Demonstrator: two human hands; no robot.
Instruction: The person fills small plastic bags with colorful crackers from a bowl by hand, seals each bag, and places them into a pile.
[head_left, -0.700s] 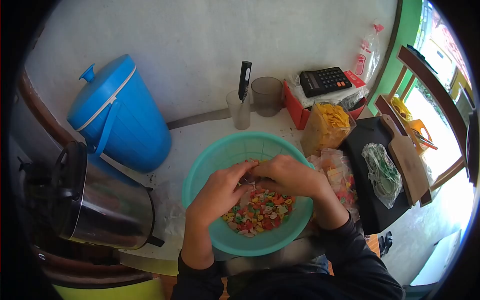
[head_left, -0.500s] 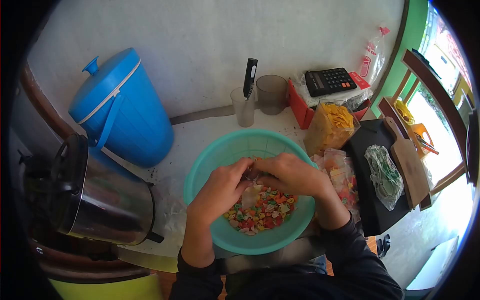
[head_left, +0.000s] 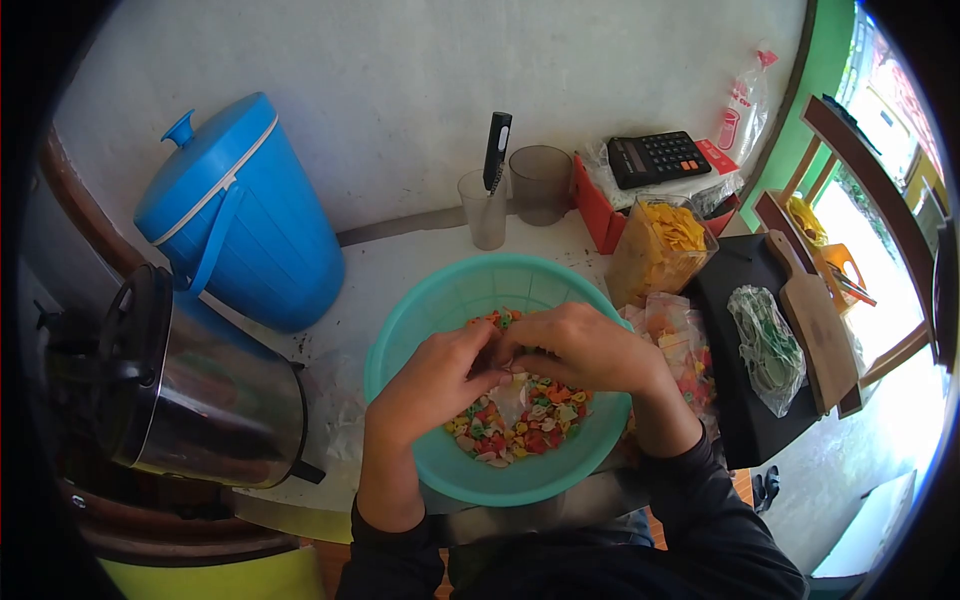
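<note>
A mint-green plastic basin (head_left: 400, 300) holds many small colourful snack pieces (head_left: 545, 420) in orange, green, yellow and pale tones. Above them, my left hand (head_left: 435, 380) and my right hand (head_left: 585, 350) meet with curled fingers. Between and just below the fingertips hangs a small clear plastic bag (head_left: 510, 398), and both hands pinch its upper part. The fingers partly cover the bag, so what is inside it is hard to make out.
Filled snack bags (head_left: 680, 350) lie right of the basin, beside a tub of yellow chips (head_left: 670, 240). A blue cooler jug (head_left: 250, 220) and a steel pot (head_left: 225, 390) stand left. Behind are cups (head_left: 485, 215) and a calculator (head_left: 660, 158); a cutting board (head_left: 815, 320) lies right.
My hands stay together over the basin, with the fingers shifting slightly and closing in at the top of the bag. The view has moved a little.
</note>
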